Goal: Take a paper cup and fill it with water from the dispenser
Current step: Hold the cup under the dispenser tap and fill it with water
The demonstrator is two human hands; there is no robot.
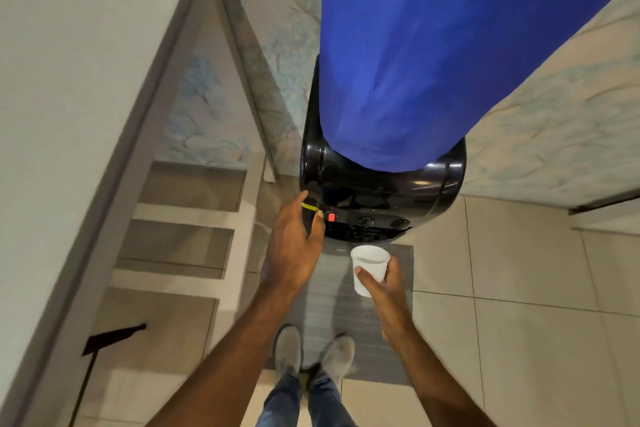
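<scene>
Floor: pale tiles [519, 253], grey mat [322, 305] under the dispenser, shelves at left.
Dispenser [381, 191]: black body, bottle under a blue cover [433, 45].
Right hand [388, 291]: fingers wrapped round the cup [370, 269], held upright just below the taps, so nothing spills.
Cup contents: seemingly some water already; level hard to read.
Left hand [294, 246]: fingers loosely spread at the dispenser's left front, by the red button [331, 217]; contact not clear, probably working the tap.
</scene>
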